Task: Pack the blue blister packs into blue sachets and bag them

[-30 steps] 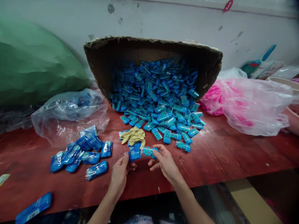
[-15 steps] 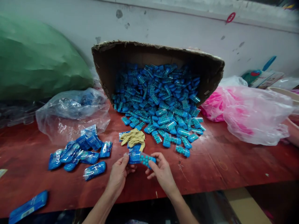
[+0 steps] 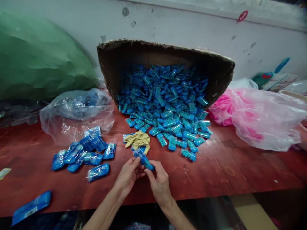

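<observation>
Bench viewed from above, packing well short of done: about nine sealed packets (image 3: 82, 155) lying in a loose cluster at 9 o'clock of the hands, one more packet (image 3: 31, 207) apart at 8 o'clock near the table (image 3: 240, 166) edge, against hundreds of loose blue tubes (image 3: 165, 105) spilling from the tipped box (image 3: 165, 52) at 12 o'clock. Left hand (image 3: 128, 175) and right hand (image 3: 159, 180) drawn close together, fingers curled and pinching one tube (image 3: 144, 159) between them, held just above the table at the near edge, its upper end slanting toward 11 o'clock into a clear wrapper. Tan rubber bands (image 3: 138, 140) heaped just beyond the tube at 12 o'clock. Clear bag (image 3: 76, 111) at 10 o'clock, pink bag (image 3: 259, 115) at 2 o'clock.
</observation>
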A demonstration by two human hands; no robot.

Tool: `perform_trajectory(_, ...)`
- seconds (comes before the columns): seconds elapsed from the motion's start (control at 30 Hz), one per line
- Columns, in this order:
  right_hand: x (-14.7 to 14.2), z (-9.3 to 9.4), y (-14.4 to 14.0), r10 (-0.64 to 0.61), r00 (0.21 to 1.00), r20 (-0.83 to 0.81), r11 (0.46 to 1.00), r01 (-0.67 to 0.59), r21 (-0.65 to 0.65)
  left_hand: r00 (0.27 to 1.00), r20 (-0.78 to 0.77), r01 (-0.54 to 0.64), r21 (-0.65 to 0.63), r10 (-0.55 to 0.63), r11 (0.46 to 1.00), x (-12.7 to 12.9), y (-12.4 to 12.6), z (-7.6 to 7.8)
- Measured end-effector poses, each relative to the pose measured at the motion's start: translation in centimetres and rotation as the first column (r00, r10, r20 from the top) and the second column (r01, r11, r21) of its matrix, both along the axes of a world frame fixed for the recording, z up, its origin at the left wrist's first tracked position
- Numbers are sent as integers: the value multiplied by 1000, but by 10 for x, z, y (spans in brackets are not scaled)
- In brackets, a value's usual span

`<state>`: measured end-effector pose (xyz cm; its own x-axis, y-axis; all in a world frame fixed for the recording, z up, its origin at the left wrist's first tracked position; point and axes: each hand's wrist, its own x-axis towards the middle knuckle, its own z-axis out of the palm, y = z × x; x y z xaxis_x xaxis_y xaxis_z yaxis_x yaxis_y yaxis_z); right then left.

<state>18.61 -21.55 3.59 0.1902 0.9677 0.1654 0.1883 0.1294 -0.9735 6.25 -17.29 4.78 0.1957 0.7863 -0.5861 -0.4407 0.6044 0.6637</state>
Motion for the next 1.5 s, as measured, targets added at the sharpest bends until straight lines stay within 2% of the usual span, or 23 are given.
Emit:
perform_trajectory(0.07,1,-1,-1,32,997,-73,998,-36,-50,996,-85,30,15,-29,999,-4,1,-1)
perform_trajectory(0.13,3,-1,1,86,957,-276,977,-135,-166,993,-87,82,30,-79,996,-8,3,-2)
perform_trajectory(0.23,6,1,7,116,801,-587,914,-317,-252,988,62,142,44,-145,989,-8,2,-3)
perform_trajectory(0.3,6,1,9,53,732,-679,906,-321,-276,984,143,102,34,-106,994,-3,-2,-5)
perform_trajectory(0.37,6,1,10,-27,742,-669,916,-250,-313,982,177,60,5,-60,998,3,-6,-7)
perform_trajectory(0.47,7,3,6,-27,881,-473,943,-134,-304,981,189,60,-49,-50,997,7,-9,-6)
perform_trajectory(0.53,9,6,3,53,962,-267,975,-107,-194,982,188,39,-78,-24,996,4,-7,-3)
perform_trajectory(0.63,12,12,0,159,983,-91,987,-161,-12,979,203,46,-67,-32,997,-3,-2,3)
perform_trajectory(0.73,14,15,3,212,954,-210,976,-219,-9,970,213,120,-9,-116,993,-8,-1,6)
perform_trajectory(0.87,15,13,9,334,820,-465,920,-391,-27,955,246,151,69,-163,986,-9,-4,3)
perform_trajectory(1.03,21,6,13,397,737,-547,888,-460,24,928,302,199,96,-219,975,-9,-5,1)
perform_trajectory(1.13,23,6,14,387,749,-538,880,-474,-27,935,297,173,95,-194,980,-6,-7,3)
perform_trajectory(1.33,16,5,10,296,841,-454,916,-384,-114,968,245,46,30,-52,998,3,-15,4)
perform_trajectory(1.5,17,9,11,334,773,-539,889,-448,-91,977,199,74,23,-77,997,2,-15,10)
